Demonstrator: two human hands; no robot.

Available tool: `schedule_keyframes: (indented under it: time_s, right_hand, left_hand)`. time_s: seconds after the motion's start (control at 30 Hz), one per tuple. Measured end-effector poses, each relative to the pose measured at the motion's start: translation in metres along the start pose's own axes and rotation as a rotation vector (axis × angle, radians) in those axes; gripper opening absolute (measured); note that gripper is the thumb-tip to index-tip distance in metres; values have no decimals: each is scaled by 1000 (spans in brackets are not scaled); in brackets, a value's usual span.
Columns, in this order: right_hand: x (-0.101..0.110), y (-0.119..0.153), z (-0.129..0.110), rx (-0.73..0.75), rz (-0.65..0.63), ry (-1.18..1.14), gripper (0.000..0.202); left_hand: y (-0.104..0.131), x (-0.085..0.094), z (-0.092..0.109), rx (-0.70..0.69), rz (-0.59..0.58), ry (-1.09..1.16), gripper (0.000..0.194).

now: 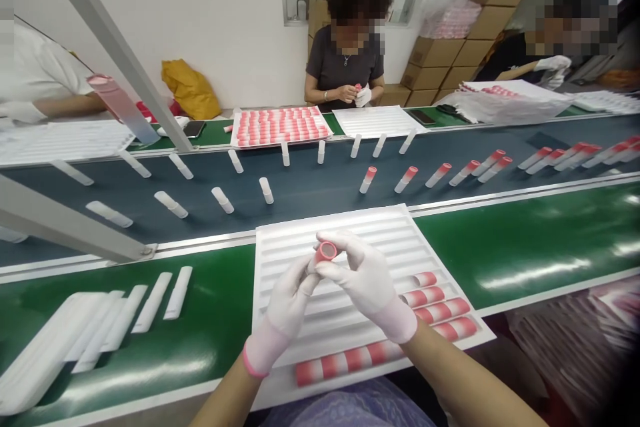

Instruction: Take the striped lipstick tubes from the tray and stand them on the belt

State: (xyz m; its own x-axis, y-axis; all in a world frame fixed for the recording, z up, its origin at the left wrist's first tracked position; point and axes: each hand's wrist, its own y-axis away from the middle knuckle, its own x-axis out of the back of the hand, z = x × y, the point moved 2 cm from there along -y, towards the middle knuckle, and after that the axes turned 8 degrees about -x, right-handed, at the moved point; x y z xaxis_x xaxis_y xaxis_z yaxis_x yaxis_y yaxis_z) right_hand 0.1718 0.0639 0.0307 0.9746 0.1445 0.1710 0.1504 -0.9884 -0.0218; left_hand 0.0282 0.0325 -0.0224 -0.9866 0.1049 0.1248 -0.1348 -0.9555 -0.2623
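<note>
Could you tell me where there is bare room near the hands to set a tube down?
The tray's upper grooves are bare, as is the green surface right of it. Pink tubes crowd the tray's lower right; white sleeves crowd the far left.

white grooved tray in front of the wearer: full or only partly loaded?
Partly loaded. The white grooved tray holds pink-and-white tubes only in its near rows; the far grooves are bare. One more pink tube is held above it.

White cloth gloves on left hand, right hand; glossy pink tube; matt white plastic tray
</note>
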Motion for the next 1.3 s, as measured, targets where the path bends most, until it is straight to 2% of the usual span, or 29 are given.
schedule_keyframes:
  time_s: [0.13, 0.23, 0.37, 0.53, 0.63, 0.7, 0.73, 0.83, 0.9, 0.97, 1.1, 1.17, 1.3]
  right_hand:
    - [-5, 3, -7, 116, 6, 42, 15]
    - [-6, 2, -9, 131, -36, 55, 16]
    - [-6, 1, -10, 183, -141, 100, 18]
    - [-9, 0, -10, 153, 15, 103, 14]
    - [-8, -1, -13, 96, -87, 80, 19]
    - [-7, -1, -16, 119, -186, 71, 26]
    - [-7, -1, -18, 149, -197, 76, 26]
    - [-10, -1, -19, 229, -56, 120, 14]
    - [-14, 0, -18, 233, 56, 130, 15]
    - [-17, 0, -16, 183, 29, 106, 20]
    - [-14, -1, -16, 117, -206, 50, 30]
    - [-11, -2, -15, 138, -202, 67, 23]
    - [-13, -4, -12, 123, -87, 89, 11]
  left_hand:
    - [3, 0, -2, -67, 28, -24, 34]
    - [5, 2, -3, -86, 38, -14, 34]
    - [6, 3, -3, -25, 15, 3, 32]
    - [5, 2, 1, -36, 71, -38, 34]
    - [6, 3, 1, -11, 26, -17, 34]
    - [7, 3, 1, -8, -26, -19, 32]
    - [7, 3, 1, -19, -30, -32, 31]
    - [6, 3, 1, -70, 65, -106, 30]
    - [6, 3, 2, -96, 140, -145, 31]
    - [7, 3, 3, -107, 162, -149, 33]
    - [7, 5, 6, -55, 107, -95, 30]
    - [6, 5, 7, -37, 97, -85, 29]
    - [3, 5, 8, -22, 139, -111, 30]
